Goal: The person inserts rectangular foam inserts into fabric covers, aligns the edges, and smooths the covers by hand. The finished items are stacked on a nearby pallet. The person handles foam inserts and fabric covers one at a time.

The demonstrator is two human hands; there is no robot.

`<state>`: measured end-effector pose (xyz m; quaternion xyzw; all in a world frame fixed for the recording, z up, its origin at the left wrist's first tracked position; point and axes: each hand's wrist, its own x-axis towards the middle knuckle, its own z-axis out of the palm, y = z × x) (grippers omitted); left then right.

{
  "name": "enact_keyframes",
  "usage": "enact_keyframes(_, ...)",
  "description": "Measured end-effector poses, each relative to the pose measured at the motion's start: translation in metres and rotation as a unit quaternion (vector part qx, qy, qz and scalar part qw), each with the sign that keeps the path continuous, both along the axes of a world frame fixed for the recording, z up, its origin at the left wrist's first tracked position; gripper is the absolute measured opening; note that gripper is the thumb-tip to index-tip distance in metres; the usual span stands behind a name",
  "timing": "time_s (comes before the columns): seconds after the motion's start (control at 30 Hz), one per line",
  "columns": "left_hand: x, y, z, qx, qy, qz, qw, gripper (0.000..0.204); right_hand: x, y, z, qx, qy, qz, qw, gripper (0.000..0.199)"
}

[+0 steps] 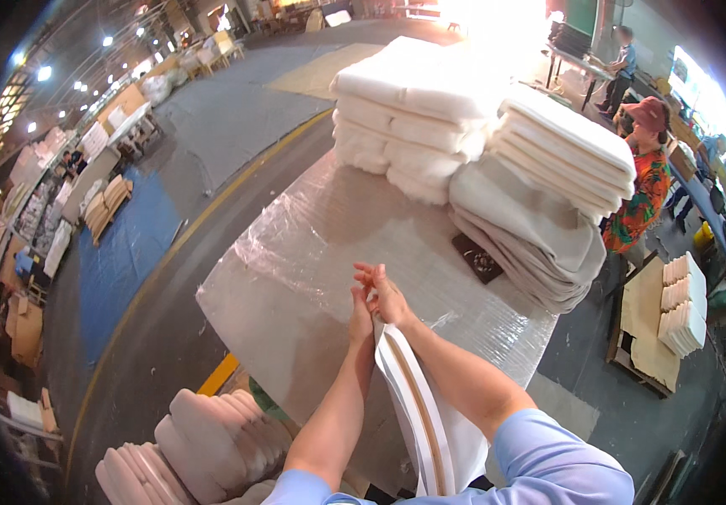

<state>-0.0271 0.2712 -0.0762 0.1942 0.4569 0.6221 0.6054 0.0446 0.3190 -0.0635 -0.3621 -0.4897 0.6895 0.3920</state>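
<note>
My left hand [362,310] and my right hand [388,299] meet over the plastic-wrapped table [296,244], fingers bent and close together. From between them a long white fabric piece [398,379] with a tan, zipper-like strip runs down toward my body. Both hands appear closed on its upper end; the exact grip is hidden by the fingers and palms. Beyond my hands, a folded grey-beige cloth stack [527,219] lies at the table's right side. A small dark patterned flat item [476,258] sits partly against it.
Tall white padded stacks [413,101] and folded white pieces [565,139] fill the far table. Cushion-like pale pieces [216,438] stand at lower left. A person [645,177] in a cap is beyond the table's right side, near a pallet [645,328] with white stacks.
</note>
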Motion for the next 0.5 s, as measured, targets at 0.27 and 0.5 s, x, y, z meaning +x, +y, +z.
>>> enact_keyframes(0.27,-0.015,0.000,-0.002,0.026,0.000,0.008,1.000,0.084,-0.012,-0.016,-0.007,0.068,0.014,-0.039,0.997,0.081)
enact_keyframes(0.5,-0.026,0.004,0.002,0.013,0.052,-0.015,0.998,0.089,0.002,-0.013,0.001,0.267,-0.076,-0.085,0.957,0.058)
